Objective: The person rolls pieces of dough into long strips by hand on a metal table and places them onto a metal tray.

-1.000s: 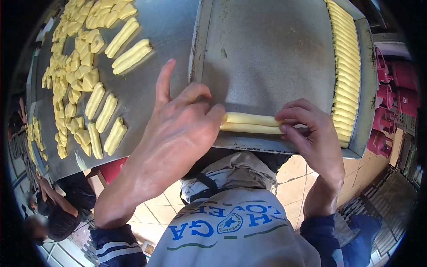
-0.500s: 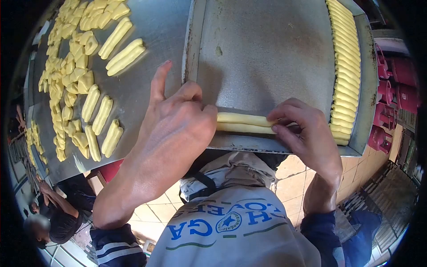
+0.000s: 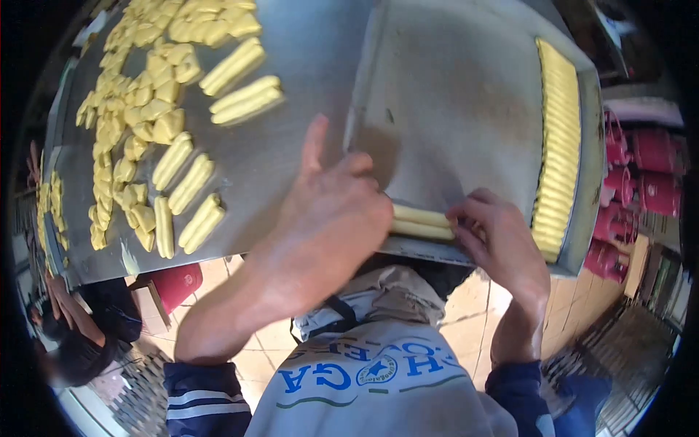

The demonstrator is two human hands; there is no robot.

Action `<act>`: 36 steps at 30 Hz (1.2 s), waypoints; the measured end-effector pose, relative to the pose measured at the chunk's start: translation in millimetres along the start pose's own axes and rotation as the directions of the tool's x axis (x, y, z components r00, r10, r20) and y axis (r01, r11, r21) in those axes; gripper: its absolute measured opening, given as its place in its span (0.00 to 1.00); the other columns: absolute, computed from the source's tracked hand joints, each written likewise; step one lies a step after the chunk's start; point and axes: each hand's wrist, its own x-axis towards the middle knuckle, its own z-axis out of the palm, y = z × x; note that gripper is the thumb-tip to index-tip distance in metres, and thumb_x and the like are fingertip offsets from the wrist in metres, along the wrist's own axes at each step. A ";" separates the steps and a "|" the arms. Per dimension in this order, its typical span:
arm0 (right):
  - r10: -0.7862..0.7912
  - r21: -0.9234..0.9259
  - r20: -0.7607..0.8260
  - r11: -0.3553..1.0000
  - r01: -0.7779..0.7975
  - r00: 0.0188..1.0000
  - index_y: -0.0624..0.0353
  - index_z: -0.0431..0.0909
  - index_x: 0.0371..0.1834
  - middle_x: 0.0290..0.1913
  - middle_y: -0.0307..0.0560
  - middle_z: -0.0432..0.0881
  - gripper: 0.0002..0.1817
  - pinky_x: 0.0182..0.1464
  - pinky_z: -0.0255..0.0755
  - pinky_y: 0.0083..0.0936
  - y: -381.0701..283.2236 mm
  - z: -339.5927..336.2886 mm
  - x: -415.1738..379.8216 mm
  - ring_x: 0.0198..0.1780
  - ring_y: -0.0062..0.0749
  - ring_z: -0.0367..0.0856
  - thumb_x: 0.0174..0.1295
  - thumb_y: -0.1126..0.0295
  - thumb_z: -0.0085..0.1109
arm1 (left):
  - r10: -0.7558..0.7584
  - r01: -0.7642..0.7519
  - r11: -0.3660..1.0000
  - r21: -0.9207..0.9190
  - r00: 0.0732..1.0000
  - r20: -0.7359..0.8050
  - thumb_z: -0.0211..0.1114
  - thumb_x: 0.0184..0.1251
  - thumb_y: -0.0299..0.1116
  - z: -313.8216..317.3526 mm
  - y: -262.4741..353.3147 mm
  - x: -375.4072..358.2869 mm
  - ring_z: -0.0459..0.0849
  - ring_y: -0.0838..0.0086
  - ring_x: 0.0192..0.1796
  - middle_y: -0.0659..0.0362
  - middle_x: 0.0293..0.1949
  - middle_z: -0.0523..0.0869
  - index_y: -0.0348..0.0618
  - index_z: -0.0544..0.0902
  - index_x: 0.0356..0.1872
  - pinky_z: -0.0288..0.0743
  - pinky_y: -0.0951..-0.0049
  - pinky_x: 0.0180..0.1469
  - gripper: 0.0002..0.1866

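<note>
On my feed, the left hand [image 3: 338, 215] is blurred and hides the left end of the paired dough strips [image 3: 422, 230]. I lose the baking tray's [image 3: 466, 109] far side past the top edge; the pink gas cylinder's [image 3: 666, 200] label [image 3: 653, 191] is too small to read.

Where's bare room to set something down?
The tray is bare between its left rim and packed dough row, beyond the hands; the table between upper dough strips and tray. Dough pieces crowd the table's left.
</note>
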 end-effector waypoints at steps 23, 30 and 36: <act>-0.613 -0.303 0.058 0.741 0.599 0.788 0.69 0.81 0.38 0.36 0.64 0.82 0.16 0.45 0.76 0.39 -182.9 17.8 176.6 0.41 0.55 0.83 0.48 0.69 0.64 | -0.892 -0.163 0.281 -0.946 0.319 -0.320 0.61 0.73 0.44 31.1 -78.9 -92.5 0.80 0.68 0.57 0.50 0.55 0.82 0.39 0.72 0.66 0.74 0.69 0.58 0.27; -0.501 0.103 -0.103 0.854 0.510 0.859 0.68 0.82 0.46 0.42 0.50 0.83 0.13 0.43 0.80 0.23 -133.9 -52.4 82.5 0.40 0.31 0.85 0.57 0.80 0.62 | -0.511 -0.406 -0.415 -0.814 0.844 -0.161 0.57 0.76 0.38 29.9 -64.8 -51.8 0.89 0.67 0.42 0.47 0.50 0.85 0.32 0.72 0.64 0.87 0.76 0.44 0.23; -0.233 0.572 -0.298 0.732 0.369 0.926 0.66 0.84 0.46 0.41 0.47 0.85 0.10 0.43 0.82 0.20 -38.2 -47.3 25.3 0.42 0.26 0.84 0.63 0.77 0.61 | -0.447 -0.183 -0.060 -0.981 0.884 -0.138 0.65 0.69 0.31 8.4 -38.2 -23.7 0.89 0.70 0.42 0.48 0.45 0.87 0.30 0.80 0.56 0.86 0.78 0.45 0.18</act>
